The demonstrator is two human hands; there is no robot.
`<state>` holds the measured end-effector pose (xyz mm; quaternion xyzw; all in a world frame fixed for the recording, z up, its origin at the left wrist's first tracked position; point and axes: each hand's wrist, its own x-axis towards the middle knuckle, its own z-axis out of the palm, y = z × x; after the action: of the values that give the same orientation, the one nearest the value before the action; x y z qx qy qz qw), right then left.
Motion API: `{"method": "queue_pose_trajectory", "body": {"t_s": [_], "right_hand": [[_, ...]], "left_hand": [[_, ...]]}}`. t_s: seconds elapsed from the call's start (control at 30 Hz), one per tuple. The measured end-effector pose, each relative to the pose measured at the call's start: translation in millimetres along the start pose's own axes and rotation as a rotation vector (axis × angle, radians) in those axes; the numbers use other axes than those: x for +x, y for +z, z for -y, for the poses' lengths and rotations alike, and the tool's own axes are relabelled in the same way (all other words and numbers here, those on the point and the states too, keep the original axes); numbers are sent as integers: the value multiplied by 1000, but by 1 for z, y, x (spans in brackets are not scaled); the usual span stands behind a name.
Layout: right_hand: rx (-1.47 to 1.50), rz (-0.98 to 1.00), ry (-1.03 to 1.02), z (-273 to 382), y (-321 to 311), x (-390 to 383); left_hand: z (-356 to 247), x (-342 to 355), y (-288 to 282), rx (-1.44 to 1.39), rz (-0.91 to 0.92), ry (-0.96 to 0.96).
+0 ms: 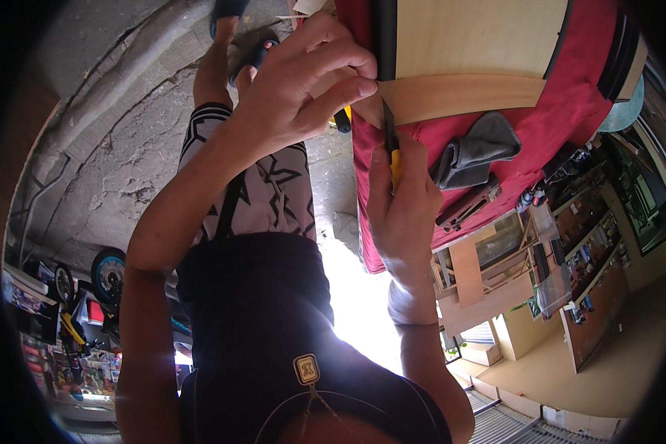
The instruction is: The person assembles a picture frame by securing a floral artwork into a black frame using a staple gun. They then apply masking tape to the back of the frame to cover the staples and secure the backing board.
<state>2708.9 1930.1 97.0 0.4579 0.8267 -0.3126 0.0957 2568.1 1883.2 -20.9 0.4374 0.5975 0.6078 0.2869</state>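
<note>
My right hand (407,192) grips a yellow-and-black utility knife (395,159), its dark blade pointing away from me. The blade tip lies against the end of a thin light-brown wood strip (466,96). This strip runs along the near edge of a pale wood panel (481,37) with black side edges. My left hand (311,81) is closed at the strip's left end, thumb and forefinger by the panel's corner. Its fingers partly hide what they pinch, which looks like the strip's overhanging end. Panel and strip rest on a red cloth (581,81).
On the red cloth, right of the knife, lie a folded grey cloth (481,148) and a long dark tool (468,205). A black-and-yellow object (342,120) shows behind my left hand. Rough concrete floor (140,148) spreads to the left, and a wheel (109,274) stands lower left.
</note>
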Motion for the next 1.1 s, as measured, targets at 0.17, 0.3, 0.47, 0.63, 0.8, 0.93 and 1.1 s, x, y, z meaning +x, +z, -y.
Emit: {"method": "queue_pose_trajectory", "body": {"t_s": [0.17, 0.3, 0.47, 0.63, 0.8, 0.93, 1.1], "right_hand": [[8, -35, -75, -8, 4, -2], [42, -92, -146, -12, 4, 0], [53, -109, -194, -12, 4, 7], [48, -76, -162, -11, 3, 8], [11, -62, -118, -7, 3, 7], [19, -59, -123, -7, 2, 7], [0, -34, -83, -6, 2, 5]], "left_hand": [[-4, 3, -4, 119, -14, 35], [-8, 7, -5, 237, 10, 72], [-6, 6, -6, 206, 32, 74], [-5, 6, -5, 183, 23, 80], [-4, 6, -4, 178, 30, 80], [-5, 6, -5, 179, 37, 73], [-5, 5, -5, 187, 39, 65]]}}
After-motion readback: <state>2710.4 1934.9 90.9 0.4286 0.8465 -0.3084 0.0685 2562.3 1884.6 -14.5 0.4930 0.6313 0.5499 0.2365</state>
